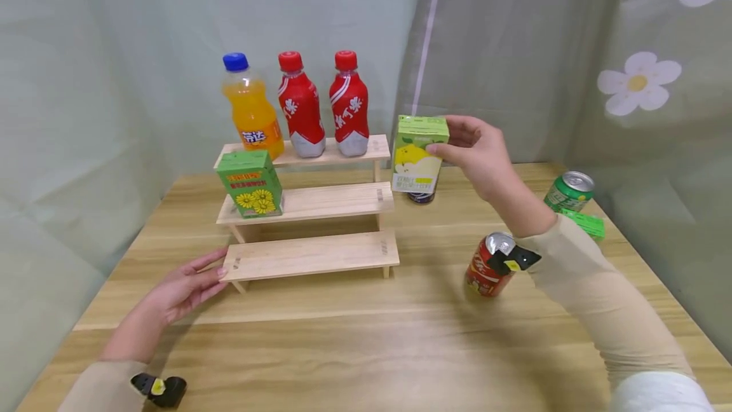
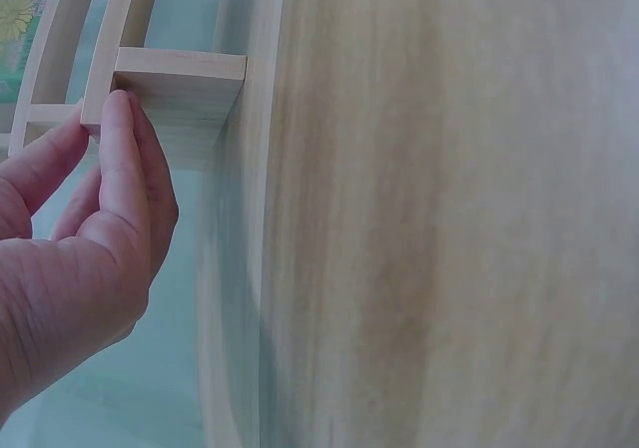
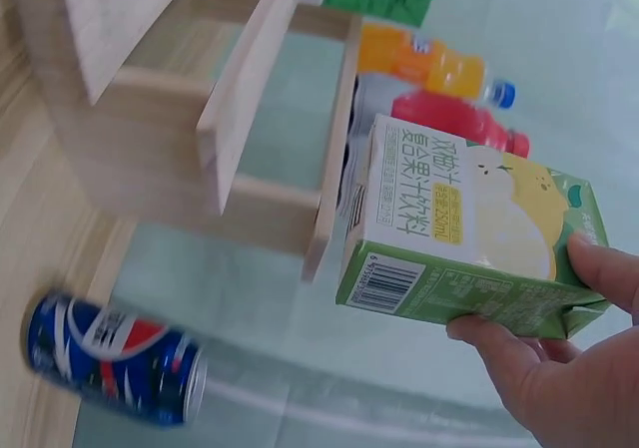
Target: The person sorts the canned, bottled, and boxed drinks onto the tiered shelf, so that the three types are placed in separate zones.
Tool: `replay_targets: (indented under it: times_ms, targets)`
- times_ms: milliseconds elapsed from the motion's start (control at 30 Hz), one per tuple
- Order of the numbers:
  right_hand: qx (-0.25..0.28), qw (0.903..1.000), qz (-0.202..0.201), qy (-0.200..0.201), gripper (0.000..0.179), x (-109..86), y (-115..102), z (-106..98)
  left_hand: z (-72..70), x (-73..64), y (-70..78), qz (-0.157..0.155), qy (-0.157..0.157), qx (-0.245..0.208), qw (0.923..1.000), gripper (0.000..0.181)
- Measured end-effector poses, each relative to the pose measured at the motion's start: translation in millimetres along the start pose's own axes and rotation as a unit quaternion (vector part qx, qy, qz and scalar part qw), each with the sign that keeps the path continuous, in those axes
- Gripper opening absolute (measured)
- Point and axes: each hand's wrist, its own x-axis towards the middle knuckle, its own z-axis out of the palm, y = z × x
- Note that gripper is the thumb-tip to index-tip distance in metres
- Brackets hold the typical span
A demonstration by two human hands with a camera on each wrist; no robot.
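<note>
My right hand grips a green and yellow juice box by its right side, holding it upright in the air just right of the wooden shelf. In the right wrist view the thumb and fingers pinch the upper end of the carton. My left hand pinches the left end of the lowest step of the three-step wooden shelf; the left wrist view shows fingertips under the board and the thumb at its edge. On the middle step, at the left, stands a green drink box with yellow flowers.
The top step bears an orange soda bottle and two red bottles. A blue can stands behind the held box. A red can is near my right forearm; a green can and a green box lie farther right.
</note>
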Motion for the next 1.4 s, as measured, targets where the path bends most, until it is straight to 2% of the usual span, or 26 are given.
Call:
replay_targets:
  times_ms: [67,333,667,933,1400]
  targets:
    - [0.015,0.9999,-0.002,-0.004,0.051,-0.1,-1.2,8.1,-0.1,-0.3,-0.6,-0.002,0.009,0.001,1.0,0.039]
    - [0.052,0.9984,-0.004,-0.022,0.051,-1.4,-3.6,37.1,3.0,-0.4,-0.6,0.005,0.013,0.0,0.9999,0.038]
    - [0.082,0.9957,-0.026,-0.034,0.049,0.0,7.3,68.1,3.4,0.1,-1.9,-0.002,0.018,-0.005,0.9998,0.038]
    - [0.09,0.994,-0.035,-0.05,0.047,2.4,13.6,95.4,1.8,-0.5,-1.9,0.0,0.011,-0.018,0.9998,0.038]
    - [0.077,0.9907,-0.085,-0.073,0.046,9.8,24.8,133.5,2.0,0.8,-1.4,-0.007,0.016,-0.022,0.9996,0.037]
